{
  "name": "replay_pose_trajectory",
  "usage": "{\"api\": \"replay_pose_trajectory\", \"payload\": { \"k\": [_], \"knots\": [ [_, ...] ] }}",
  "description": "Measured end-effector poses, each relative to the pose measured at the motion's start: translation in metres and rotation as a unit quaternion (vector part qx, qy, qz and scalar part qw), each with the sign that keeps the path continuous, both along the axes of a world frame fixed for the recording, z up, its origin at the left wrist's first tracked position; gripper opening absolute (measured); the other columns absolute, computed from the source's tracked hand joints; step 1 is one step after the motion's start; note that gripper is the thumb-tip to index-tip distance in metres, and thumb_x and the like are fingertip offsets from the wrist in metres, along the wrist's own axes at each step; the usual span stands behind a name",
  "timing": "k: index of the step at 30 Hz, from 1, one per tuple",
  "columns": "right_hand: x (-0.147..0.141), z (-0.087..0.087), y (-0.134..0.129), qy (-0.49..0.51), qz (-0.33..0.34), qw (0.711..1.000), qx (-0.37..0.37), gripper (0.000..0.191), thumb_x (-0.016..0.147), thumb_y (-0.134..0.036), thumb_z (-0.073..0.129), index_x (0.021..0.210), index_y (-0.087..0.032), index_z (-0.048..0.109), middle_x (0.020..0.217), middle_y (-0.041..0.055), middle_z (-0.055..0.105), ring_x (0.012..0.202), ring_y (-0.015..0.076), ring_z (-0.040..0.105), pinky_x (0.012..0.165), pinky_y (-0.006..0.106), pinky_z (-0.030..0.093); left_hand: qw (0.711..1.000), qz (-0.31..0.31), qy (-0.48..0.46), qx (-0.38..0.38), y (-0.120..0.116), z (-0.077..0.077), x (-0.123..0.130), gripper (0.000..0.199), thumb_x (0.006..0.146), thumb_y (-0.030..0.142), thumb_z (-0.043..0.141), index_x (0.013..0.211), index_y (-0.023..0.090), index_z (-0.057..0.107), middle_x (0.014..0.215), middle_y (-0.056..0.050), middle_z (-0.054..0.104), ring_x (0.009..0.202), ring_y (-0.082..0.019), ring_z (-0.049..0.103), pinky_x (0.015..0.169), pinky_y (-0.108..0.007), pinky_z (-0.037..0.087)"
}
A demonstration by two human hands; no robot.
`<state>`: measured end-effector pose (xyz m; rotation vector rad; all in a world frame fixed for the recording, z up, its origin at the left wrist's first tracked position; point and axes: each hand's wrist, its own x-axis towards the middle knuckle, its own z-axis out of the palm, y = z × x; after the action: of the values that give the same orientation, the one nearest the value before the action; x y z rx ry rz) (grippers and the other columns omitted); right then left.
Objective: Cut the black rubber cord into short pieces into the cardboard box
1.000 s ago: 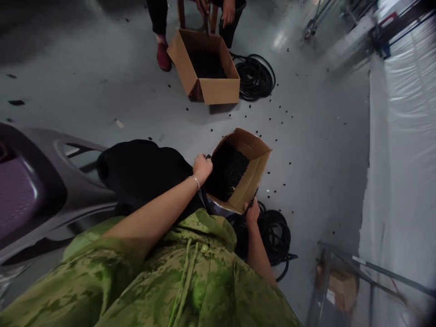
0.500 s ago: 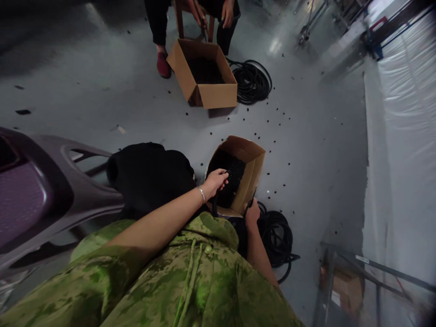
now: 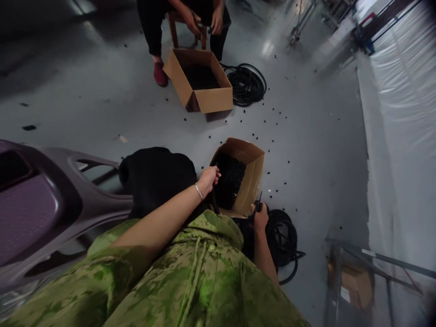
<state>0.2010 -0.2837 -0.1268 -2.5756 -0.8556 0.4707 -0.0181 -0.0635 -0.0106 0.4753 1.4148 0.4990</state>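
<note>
My left hand (image 3: 209, 178) is closed over the left side of an open cardboard box (image 3: 254, 179), with a length of black hose (image 3: 214, 200) running up to its fingers. Small black pieces (image 3: 231, 177) fill the bottom of this box. At the box's near right corner, my right hand (image 3: 261, 218) grips a dark cutting tool (image 3: 260, 202). Its thin pointed blade sticks up, and the handle is mostly hidden in the fingers. A coil of black hose (image 3: 284, 234) lies on the floor just right of this hand.
Across from me a seated person (image 3: 218, 20) works over another cardboard box (image 3: 214, 101), with a second hose coil (image 3: 248, 84) beside it. Small black bits dot the grey floor (image 3: 316, 150). A purple-seated chair (image 3: 27, 209) stands left; a metal frame (image 3: 381, 259) is at lower right.
My left hand has drawn back a little to the left, away from the box's middle. My right hand has shifted slightly right, away from the box, and the tool's blade now shows upright.
</note>
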Motion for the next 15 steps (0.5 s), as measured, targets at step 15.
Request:
{"api": "replay_pose_trajectory", "payload": {
  "k": [15],
  "knots": [
    [-0.086, 0.038, 0.015, 0.335, 0.044, 0.926, 0.166, 0.053, 0.07, -0.057, 0.077, 0.104, -0.017, 0.074, 0.066, 0.002, 0.068, 0.056, 0.0185, 0.059, 0.054, 0.029, 0.048, 0.978, -0.17, 0.038, 0.114, -0.01, -0.02, 0.015, 0.01, 0.093, 0.017, 0.055, 0.083, 0.016, 0.056, 0.065, 0.005, 0.051, 0.042, -0.003, 0.041, 0.043, -0.016, 0.029]
  ]
}}
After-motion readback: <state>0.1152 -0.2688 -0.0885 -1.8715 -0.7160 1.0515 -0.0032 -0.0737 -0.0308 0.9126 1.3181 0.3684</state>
